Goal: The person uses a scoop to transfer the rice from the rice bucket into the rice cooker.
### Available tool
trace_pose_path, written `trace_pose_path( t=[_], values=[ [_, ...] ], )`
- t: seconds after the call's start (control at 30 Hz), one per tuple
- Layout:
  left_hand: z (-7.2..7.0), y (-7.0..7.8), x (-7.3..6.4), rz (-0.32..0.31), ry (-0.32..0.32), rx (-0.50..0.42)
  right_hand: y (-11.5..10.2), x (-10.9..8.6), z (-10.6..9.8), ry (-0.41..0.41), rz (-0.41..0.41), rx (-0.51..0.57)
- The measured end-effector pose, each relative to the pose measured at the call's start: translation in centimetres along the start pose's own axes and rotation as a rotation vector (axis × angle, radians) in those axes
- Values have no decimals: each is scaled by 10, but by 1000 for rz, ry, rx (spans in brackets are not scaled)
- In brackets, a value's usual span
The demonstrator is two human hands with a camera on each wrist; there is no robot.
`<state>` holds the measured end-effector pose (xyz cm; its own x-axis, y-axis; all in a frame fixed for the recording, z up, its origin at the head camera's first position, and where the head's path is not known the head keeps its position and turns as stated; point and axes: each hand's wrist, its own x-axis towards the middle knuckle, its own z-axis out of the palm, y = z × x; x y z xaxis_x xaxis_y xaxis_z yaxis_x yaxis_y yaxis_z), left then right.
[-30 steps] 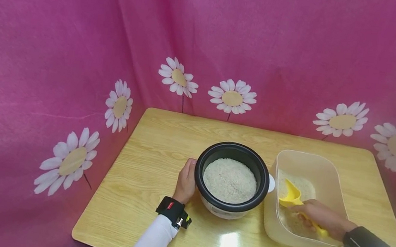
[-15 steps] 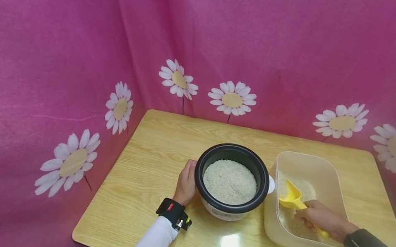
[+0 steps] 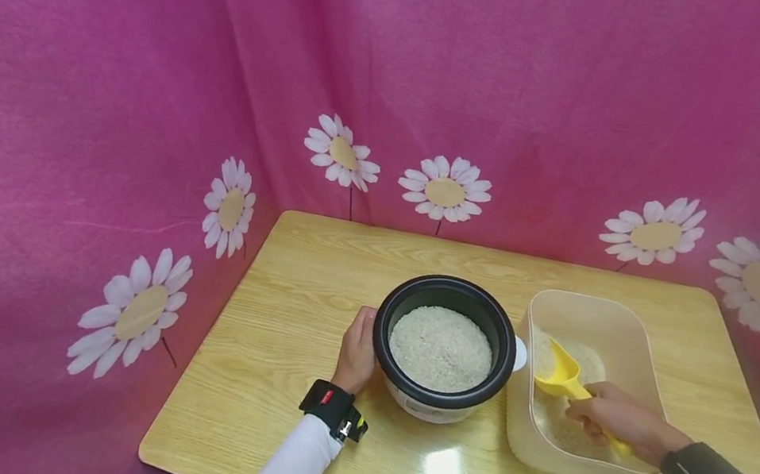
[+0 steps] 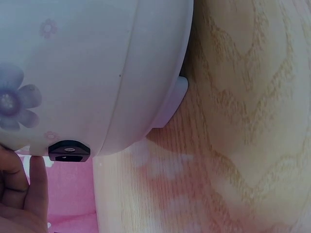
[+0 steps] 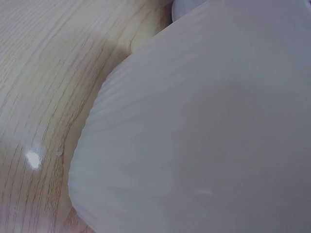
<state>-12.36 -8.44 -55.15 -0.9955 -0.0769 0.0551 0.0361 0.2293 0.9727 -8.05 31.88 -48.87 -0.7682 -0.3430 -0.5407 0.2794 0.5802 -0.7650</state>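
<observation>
A rice cooker (image 3: 432,413) with a black inner pot (image 3: 441,289) stands mid-table, the pot partly filled with white rice (image 3: 440,349). My left hand (image 3: 357,350) holds the cooker's left side; in the left wrist view my bent fingers (image 4: 36,187) touch its flowered wall beside a black socket (image 4: 69,151). To the right is a translucent plastic bin (image 3: 593,313) with rice on its bottom. My right hand (image 3: 622,421) reaches into it and grips a yellow scoop (image 3: 563,377) by its handle. The right wrist view shows only the bin's ribbed outer wall (image 5: 146,136), hiding that hand.
The cooker's white side handle (image 3: 521,355) sits close against the bin. Both stand on a wooden table (image 3: 292,305), and its back edge meets a pink curtain (image 3: 515,87) printed with daisies. A curtain also closes off the left side.
My right hand has shifted slightly on the scoop's handle, and the scoop's head has moved a little up and left inside the bin. The left hand and cooker stay put.
</observation>
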Motion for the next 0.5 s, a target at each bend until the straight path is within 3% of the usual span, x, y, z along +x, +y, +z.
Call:
trace_pose_path(
  t=[0.5],
  values=[
    [1,5,-1,-3,9,-16,-9,-10,-4,-33,-15,105]
  ],
)
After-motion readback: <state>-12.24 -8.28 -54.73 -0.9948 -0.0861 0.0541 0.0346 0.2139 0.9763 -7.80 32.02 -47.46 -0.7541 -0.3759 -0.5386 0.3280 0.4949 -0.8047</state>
